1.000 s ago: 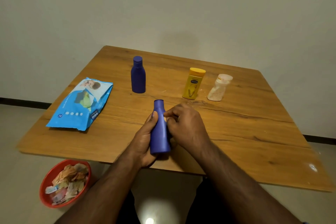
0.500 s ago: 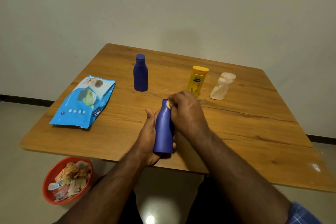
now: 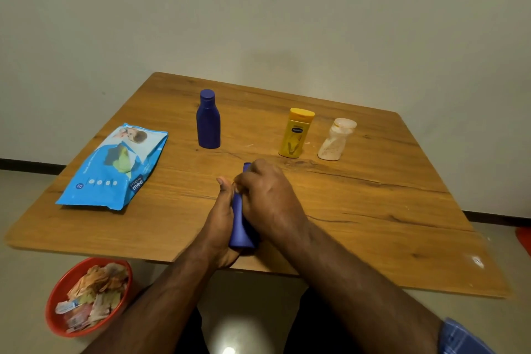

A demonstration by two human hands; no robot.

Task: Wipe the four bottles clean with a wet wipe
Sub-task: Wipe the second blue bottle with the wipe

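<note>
The left hand [image 3: 219,215] holds a blue bottle [image 3: 240,227] from the left side, near the front edge of the table [image 3: 373,210]. Its fingers are curled round the bottle. The right hand [image 3: 267,195] is wrapped over the top part of the same bottle, fingers closed on it. I cannot see a wet wipe; it may be hidden under that hand.

So the job looks like it is on this one bottle. Three more stand farther back: another blue bottle [image 3: 208,121] on the left, a yellow bottle [image 3: 295,133] and a pale bottle [image 3: 336,139] on the right. I cannot tell which are clean.

A blue wipes pack [image 3: 115,167] lies on the left of the table. A red bowl [image 3: 86,296] of scraps sits on the floor, near and left. Nothing blocks the way to the far bottles.
</note>
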